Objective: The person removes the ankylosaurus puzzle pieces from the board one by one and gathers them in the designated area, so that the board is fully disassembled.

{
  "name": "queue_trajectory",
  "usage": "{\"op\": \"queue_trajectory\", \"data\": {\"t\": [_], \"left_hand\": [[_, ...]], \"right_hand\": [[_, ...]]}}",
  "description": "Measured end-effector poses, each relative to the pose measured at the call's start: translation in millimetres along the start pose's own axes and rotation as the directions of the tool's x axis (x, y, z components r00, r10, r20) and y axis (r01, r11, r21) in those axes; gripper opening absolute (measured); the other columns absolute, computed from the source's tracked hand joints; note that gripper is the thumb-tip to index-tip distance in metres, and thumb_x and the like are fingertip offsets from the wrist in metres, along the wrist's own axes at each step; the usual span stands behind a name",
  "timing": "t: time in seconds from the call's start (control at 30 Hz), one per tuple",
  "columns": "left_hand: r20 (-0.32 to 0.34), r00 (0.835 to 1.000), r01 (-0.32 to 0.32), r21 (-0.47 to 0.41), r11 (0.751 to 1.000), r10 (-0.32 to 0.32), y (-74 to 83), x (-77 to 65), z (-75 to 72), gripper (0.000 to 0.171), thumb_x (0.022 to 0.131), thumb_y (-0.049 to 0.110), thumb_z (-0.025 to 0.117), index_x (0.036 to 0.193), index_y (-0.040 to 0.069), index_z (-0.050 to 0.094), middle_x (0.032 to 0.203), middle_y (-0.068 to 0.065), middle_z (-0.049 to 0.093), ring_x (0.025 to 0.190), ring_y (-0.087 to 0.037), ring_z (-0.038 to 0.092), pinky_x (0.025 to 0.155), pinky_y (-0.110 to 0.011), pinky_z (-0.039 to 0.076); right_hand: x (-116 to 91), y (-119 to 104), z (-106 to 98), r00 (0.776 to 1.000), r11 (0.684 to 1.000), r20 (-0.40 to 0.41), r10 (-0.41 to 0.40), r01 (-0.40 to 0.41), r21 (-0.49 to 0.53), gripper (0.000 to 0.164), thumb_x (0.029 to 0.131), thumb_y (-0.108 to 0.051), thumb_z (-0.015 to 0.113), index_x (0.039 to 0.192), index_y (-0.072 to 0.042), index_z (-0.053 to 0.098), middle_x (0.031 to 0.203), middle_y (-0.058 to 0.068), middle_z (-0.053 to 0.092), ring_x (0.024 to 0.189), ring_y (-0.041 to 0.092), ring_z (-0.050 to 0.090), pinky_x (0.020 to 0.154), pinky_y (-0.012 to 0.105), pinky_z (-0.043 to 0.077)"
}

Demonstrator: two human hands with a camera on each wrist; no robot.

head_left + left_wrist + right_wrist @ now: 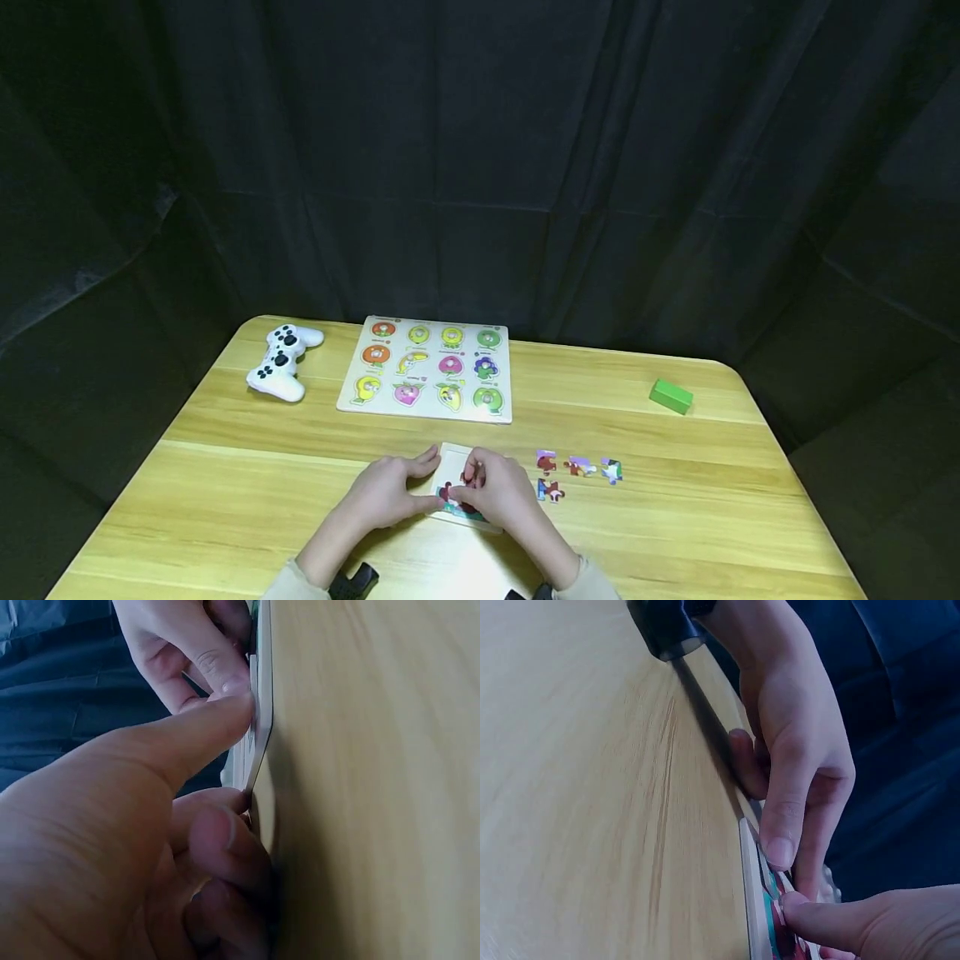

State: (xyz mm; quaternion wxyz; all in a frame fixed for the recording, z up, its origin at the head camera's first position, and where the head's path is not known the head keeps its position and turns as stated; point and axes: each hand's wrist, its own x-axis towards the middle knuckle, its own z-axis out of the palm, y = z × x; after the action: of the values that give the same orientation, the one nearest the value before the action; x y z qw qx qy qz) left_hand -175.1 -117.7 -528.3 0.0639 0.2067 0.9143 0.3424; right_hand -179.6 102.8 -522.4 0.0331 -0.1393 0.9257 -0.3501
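A small pale puzzle tray point(453, 460) lies on the table, with red and teal jigsaw pieces point(472, 514) in its near part. My left hand point(390, 490) grips the tray's left side; in the left wrist view its thumb point(214, 727) is on top and the fingers are at the edge. Over the tray, my right hand point(501, 490) pinches a dark red puzzle piece point(465, 478) between thumb and fingers, which hide much of it. The right thumb point(832, 922) is low over the pieces in the right wrist view.
Several loose jigsaw pieces point(551, 491) lie right of the tray. Behind it is a fruit peg board point(429, 406), with a white game controller point(277, 364) at far left. A green block point(671, 397) sits at the right. Dark curtains point(480, 167) enclose the table.
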Motion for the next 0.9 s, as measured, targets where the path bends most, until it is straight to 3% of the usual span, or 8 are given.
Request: {"op": "queue_trajectory", "data": {"t": [0.17,0.23,0.33,0.5,0.63,0.7,0.8,0.9], "left_hand": [[0.003,1.000,0.024,-0.022,0.999,-0.023,0.7,0.9,-0.9,0.069,0.086,0.040,0.088,0.142,0.007,0.067,0.152,-0.004,0.060,0.122,-0.034,0.070,0.107,-0.053,0.054],[0.010,0.999,0.030,-0.028,0.999,-0.030,0.6,0.7,-1.3,0.069,0.086,0.039,0.088,0.143,0.007,0.066,0.152,-0.004,0.059,0.096,-0.025,0.076,0.103,-0.048,0.056],[0.024,0.999,0.038,-0.046,0.998,-0.037,0.8,0.6,-1.3,0.069,0.087,0.039,0.087,0.145,0.006,0.065,0.153,-0.004,0.059,0.053,-0.011,0.060,0.090,-0.037,0.058],[0.034,0.999,0.044,-0.059,0.997,-0.042,1.2,1.3,0.4,0.068,0.088,0.038,0.086,0.145,0.008,0.064,0.154,-0.004,0.057,0.037,-0.003,0.045,0.077,-0.030,0.056],[0.037,0.999,0.040,-0.037,0.998,-0.039,1.8,2.3,0.4,0.066,0.089,0.038,0.085,0.145,0.010,0.065,0.154,-0.003,0.057,0.038,-0.005,0.048,0.077,-0.031,0.056],[0.030,0.999,0.033,-0.020,0.999,-0.033,2.5,1.8,-0.6,0.065,0.088,0.037,0.085,0.144,0.010,0.066,0.154,-0.003,0.058,0.052,-0.010,0.060,0.083,-0.035,0.059],[0.017,1.000,0.021,0.000,1.000,-0.021,3.2,0.3,-1.9,0.064,0.087,0.036,0.085,0.142,0.009,0.067,0.152,-0.004,0.060,0.093,-0.023,0.076,0.099,-0.047,0.058],[0.013,1.000,0.025,-0.005,1.000,-0.025,3.3,-1.3,-2.4,0.064,0.087,0.036,0.086,0.142,0.008,0.068,0.152,-0.005,0.060,0.122,-0.033,0.070,0.105,-0.054,0.055]], "right_hand": [[-0.2,7.9,3.7,0.996,0.996,-0.022,-0.089,0.089,-0.005,0.025,0.088,-0.025,0.086,0.086,-0.018,0.062,0.062,-0.014,0.049,0.053,0.001,0.043,0.052,0.022,0.036],[-0.1,13.0,4.9,0.989,0.989,-0.017,-0.147,0.147,-0.005,0.020,0.090,-0.020,0.083,0.091,-0.018,0.063,0.063,-0.015,0.050,0.055,-0.001,0.043,0.054,0.021,0.038],[-0.3,20.5,3.5,0.979,0.979,0.024,-0.204,0.203,0.018,0.024,0.087,-0.016,0.084,0.098,-0.019,0.063,0.068,-0.015,0.052,0.058,-0.003,0.043,0.058,0.020,0.040],[-0.9,25.9,-5.3,0.966,0.971,0.099,-0.239,0.235,0.042,0.034,0.082,-0.021,0.092,0.103,-0.017,0.065,0.071,-0.011,0.055,0.059,-0.003,0.044,0.057,0.019,0.041],[-5.2,23.4,-10.1,0.962,0.970,0.122,-0.243,0.241,0.036,0.036,0.081,-0.022,0.092,0.105,-0.015,0.067,0.072,-0.011,0.056,0.061,-0.003,0.044,0.058,0.019,0.042],[-7.6,22.1,-11.2,0.959,0.969,0.137,-0.247,0.243,0.043,0.038,0.080,-0.023,0.093,0.106,-0.015,0.067,0.073,-0.010,0.056,0.062,-0.002,0.044,0.060,0.019,0.042],[-10.1,20.5,-12.0,0.951,0.965,0.161,-0.264,0.260,0.048,0.046,0.076,-0.027,0.096,0.108,-0.016,0.065,0.077,-0.008,0.056,0.066,0.000,0.045,0.062,0.020,0.043],[-12.0,20.6,-12.5,0.950,0.964,0.171,-0.262,0.264,0.014,0.062,0.070,-0.034,0.101,0.114,-0.017,0.061,0.091,-0.006,0.058,0.077,0.005,0.051,0.070,0.024,0.048]]}}
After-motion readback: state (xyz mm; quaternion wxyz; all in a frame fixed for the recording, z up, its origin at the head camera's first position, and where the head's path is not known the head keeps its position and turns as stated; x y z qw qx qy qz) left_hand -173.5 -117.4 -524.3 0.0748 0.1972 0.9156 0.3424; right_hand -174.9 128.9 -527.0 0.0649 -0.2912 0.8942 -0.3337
